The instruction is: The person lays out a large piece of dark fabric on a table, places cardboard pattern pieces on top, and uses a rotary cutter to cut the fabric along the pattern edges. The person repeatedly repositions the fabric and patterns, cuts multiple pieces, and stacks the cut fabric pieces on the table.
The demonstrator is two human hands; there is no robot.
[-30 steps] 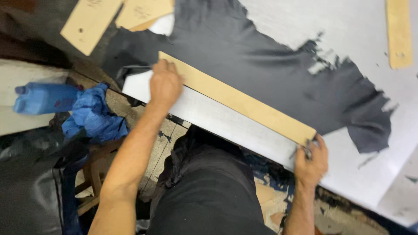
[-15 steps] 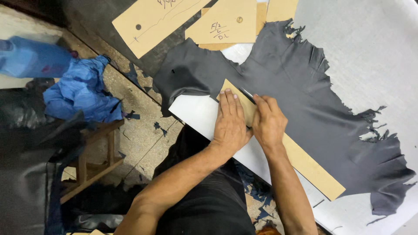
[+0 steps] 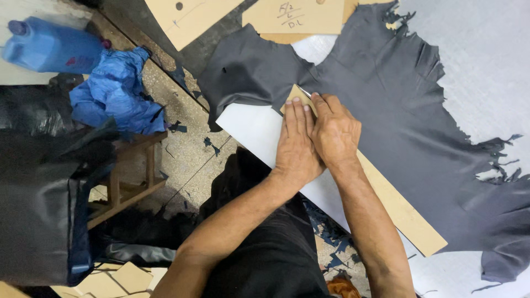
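strip (image 3: 386,201) lying on leather (image 3: 408,110), near end under both hands, rest running off to their right | left hand (image 3: 295,144) pressing flat, fingers together | right hand (image 3: 335,132) pressing beside it, touching, fingers curled | bench (image 3: 248,124) showing white just left | templates (image 3: 298,16) lying beyond fingertips

arms: both showing bare to the elbow, no sleeves | left hand (image 3: 295,146): wearing no glove or ring | right hand (image 3: 335,131): wearing no glove | clothing: wearing black garment, lying just below the hands
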